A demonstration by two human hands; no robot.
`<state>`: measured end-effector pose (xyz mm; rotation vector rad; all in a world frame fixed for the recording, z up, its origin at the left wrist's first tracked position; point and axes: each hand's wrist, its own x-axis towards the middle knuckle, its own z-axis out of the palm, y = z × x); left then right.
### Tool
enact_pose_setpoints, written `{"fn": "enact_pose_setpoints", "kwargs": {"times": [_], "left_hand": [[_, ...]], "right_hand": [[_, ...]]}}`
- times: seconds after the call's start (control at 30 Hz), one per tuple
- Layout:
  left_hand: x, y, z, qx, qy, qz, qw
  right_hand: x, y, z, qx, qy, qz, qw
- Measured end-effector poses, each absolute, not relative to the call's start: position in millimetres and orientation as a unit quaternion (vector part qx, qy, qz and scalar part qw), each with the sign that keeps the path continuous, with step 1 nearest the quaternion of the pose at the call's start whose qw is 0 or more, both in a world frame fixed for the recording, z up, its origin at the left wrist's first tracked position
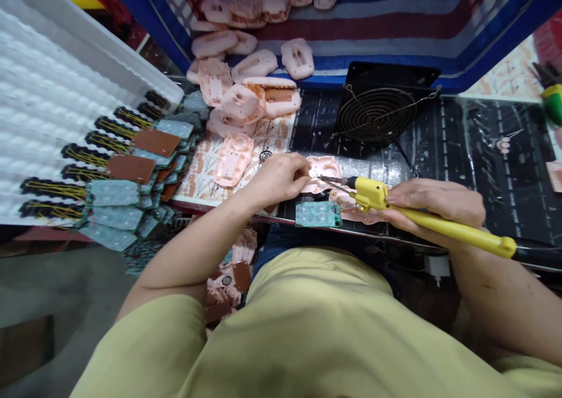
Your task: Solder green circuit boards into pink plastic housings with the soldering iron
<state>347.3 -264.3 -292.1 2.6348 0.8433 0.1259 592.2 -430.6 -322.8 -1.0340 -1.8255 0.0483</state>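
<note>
Now right hand (432, 205) gripping yellow soldering iron (421, 218) — left hand (276, 178) on pink shell (325, 168)

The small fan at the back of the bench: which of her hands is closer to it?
Left. The left hand lies just below and left of the fan; the right hand, gripping the yellow soldering iron, sits lower, nearer the body.

Bright even light, wide-angle edge warping, slight blur, table glare

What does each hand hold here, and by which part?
Right hand grips yellow soldering iron mid-handle. Left hand pinches pink plastic shell at its left edge.
</note>
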Motion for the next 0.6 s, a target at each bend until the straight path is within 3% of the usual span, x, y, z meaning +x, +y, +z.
{"fn": "enact_pose_setpoints", "kwargs": {"times": [0.23, 0.5, 0.6], "left_hand": [[346, -263, -293, 0.936, 0.297, 0.047, 0.183], [349, -267, -289, 0.939, 0.304, 0.016, 0.161], [345, -268, -289, 0.943, 0.306, 0.015, 0.133]], "right_hand": [[598, -442, -323, -0.451, -0.714, 0.017, 0.536], [588, -448, -334, -0.558, -0.685, -0.062, 0.465], [581, -448, -331, -0.523, -0.681, -0.075, 0.506]]}}
